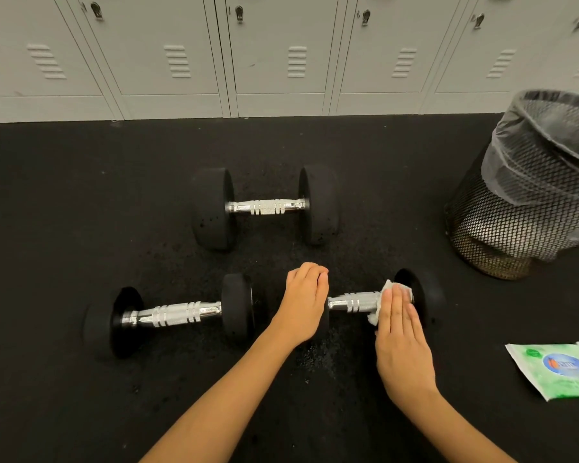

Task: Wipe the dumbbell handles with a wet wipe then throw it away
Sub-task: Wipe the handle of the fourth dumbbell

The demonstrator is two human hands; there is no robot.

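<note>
Item 1, wipe packet [559, 369]: green and white, round blue and orange logo, lettering too blurred for me to read. Lies flat on the floor [81, 195] at my right.

Item 2, wipe [386, 289]: white, crumpled, wrapped over the right end of the handle [351, 301] of the near right dumbbell [411, 295]. My right hand [401, 342] presses it there with fingers straight and together.

Item 3, left hand [303, 302]: fingers curled over the left weight of the same dumbbell, gripping it and hiding it.

Item 4, near left dumbbell [171, 315]: black round weights, chrome handle with ringed grooves, just beside my left hand.

Item 5, far dumbbell [266, 207]: same make, lies beyond the other two, apart from them.

Item 6, bin [528, 188]: black wire mesh, clear liner, tilted, at far right.

Item 7, lockers [281, 51]: grey, vented, along the back.
</note>
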